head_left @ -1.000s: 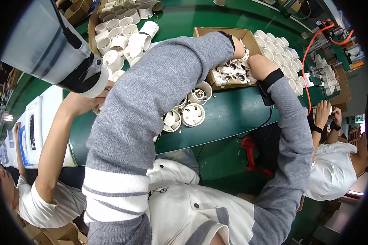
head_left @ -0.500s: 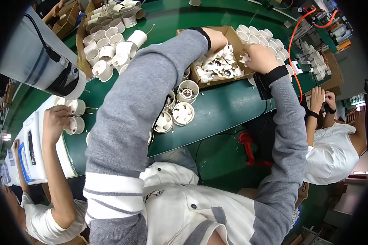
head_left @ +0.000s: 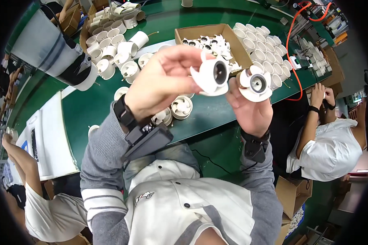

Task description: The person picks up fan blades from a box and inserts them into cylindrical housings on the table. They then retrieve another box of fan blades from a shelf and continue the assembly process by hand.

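Note:
Up in front of me, my left hand [head_left: 161,81] pinches a white fan impeller [head_left: 210,77] with curved blades and a dark round hub opening. Beside it, my right hand [head_left: 251,115] holds a second white impeller [head_left: 255,85], its ringed hub with a small central pin turned toward me. Just behind both hands, a cardboard box [head_left: 240,53] contains several more loose impellers [head_left: 214,45]. White round fan housings with blades inside, such as one fan [head_left: 181,107], stand on the table close to my left wrist.
White cups [head_left: 259,43] stand in rows right of the box. More white housings [head_left: 118,41] crowd the back left of the green table [head_left: 204,124]. A large cylindrical device [head_left: 53,53] overhangs the left side. An orange hose [head_left: 290,49] hangs at right. Co-workers [head_left: 331,147] sit on both sides.
Both my hands have come back from the box and now hold an impeller each, raised nearer to me. The left co-worker's hand has withdrawn from the housings on the left.

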`<action>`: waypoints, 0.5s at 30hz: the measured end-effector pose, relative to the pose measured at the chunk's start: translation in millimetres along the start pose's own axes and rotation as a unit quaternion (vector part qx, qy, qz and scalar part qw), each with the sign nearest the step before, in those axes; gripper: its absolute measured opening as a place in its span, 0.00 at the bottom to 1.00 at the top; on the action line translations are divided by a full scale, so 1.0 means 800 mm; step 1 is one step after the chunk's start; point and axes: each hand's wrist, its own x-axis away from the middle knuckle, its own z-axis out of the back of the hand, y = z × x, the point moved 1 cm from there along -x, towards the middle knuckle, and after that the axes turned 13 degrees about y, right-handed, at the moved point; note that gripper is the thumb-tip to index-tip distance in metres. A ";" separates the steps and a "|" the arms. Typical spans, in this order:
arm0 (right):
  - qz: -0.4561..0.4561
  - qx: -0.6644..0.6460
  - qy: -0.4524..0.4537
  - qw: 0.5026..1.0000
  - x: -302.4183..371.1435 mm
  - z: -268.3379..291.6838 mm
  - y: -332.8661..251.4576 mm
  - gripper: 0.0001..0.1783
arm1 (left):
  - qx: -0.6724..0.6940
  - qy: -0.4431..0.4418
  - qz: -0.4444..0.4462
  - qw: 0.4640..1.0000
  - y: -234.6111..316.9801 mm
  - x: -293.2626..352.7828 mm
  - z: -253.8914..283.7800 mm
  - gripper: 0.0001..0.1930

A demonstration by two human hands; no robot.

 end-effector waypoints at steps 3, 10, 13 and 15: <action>-0.032 0.024 0.016 0.999 0.004 -0.005 0.005 0.24 | 0.025 0.012 -0.004 1.000 -0.005 0.032 0.010 0.21; -0.053 0.385 0.051 0.920 -0.022 -0.010 0.003 0.21 | -0.362 0.235 -0.025 0.902 0.018 0.062 0.059 0.16; -0.082 0.493 0.017 0.866 -0.039 -0.003 0.013 0.19 | -0.565 0.198 -0.097 0.795 0.013 0.055 0.061 0.14; -0.159 0.386 0.034 0.908 -0.046 0.011 0.013 0.18 | -0.653 0.175 -0.132 0.725 0.009 0.054 0.059 0.13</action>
